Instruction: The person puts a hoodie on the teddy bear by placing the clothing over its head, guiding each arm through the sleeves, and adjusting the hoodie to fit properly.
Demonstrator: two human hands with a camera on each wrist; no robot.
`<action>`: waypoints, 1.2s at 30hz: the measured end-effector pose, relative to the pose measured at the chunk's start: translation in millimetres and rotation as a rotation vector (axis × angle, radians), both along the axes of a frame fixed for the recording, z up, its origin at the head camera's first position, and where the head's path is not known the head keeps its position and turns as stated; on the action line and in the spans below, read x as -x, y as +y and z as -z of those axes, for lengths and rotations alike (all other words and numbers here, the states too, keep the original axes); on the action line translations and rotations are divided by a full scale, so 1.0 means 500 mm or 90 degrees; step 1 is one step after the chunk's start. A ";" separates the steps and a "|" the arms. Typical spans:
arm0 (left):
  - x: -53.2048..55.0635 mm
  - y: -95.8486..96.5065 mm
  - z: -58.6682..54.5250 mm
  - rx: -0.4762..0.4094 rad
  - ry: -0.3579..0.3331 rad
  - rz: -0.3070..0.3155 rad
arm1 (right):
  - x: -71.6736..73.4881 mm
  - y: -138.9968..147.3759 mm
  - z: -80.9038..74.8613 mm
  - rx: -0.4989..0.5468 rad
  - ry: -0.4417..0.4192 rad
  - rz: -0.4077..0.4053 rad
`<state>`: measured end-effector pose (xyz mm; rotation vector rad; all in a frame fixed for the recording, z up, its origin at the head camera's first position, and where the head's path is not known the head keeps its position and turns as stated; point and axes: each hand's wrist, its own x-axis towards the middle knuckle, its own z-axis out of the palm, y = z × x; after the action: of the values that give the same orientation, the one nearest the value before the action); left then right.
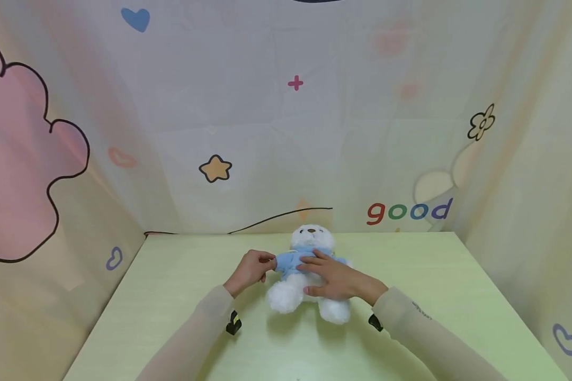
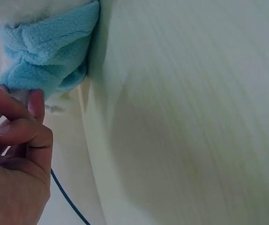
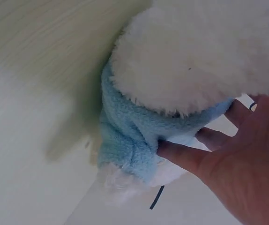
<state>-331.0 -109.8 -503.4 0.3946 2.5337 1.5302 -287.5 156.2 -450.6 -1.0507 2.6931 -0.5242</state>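
A white plush bear (image 1: pixel 312 238) in a light blue fleece top (image 1: pixel 288 263) lies face up near the table's back edge, legs toward me. My left hand (image 1: pixel 250 271) pinches the end of the sleeve at the left between thumb and fingers. The left wrist view shows the fingertips on that blue sleeve (image 2: pixel 45 51), with a bit of pale material between them. Across the bear's chest and belly rests my right hand (image 1: pixel 336 278), its fingers spread. In the right wrist view, those fingers touch the top, and a white paw (image 3: pixel 120 183) sticks out of the other sleeve.
The pale green table (image 1: pixel 171 312) reaches back to a printed curtain (image 1: pixel 248 116), which also hangs at both sides. Black wrist-camera parts (image 1: pixel 233 323) show under the forearms. A thin dark cable (image 2: pixel 69 197) appears in the left wrist view.
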 end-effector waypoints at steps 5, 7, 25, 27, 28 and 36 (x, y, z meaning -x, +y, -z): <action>0.002 0.009 -0.002 0.061 0.028 0.028 | -0.001 -0.001 0.012 0.001 0.024 -0.013; 0.003 0.015 -0.002 0.088 0.046 0.032 | -0.002 -0.003 0.015 0.004 0.038 -0.022; -0.006 -0.001 0.008 0.043 0.029 0.024 | -0.007 -0.010 0.029 0.014 0.086 -0.069; -0.007 -0.007 -0.001 0.021 0.004 0.040 | -0.007 -0.013 0.027 0.013 0.085 -0.063; -0.007 -0.009 -0.005 0.013 -0.004 0.053 | -0.006 -0.013 0.026 0.011 0.086 -0.060; -0.013 -0.023 -0.006 -0.007 -0.081 0.084 | -0.004 -0.023 0.043 0.012 0.102 -0.051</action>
<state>-324.4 -121.5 -500.5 0.4404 2.3548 1.4727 -285.5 144.6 -472.1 -1.2500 2.7731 -0.4711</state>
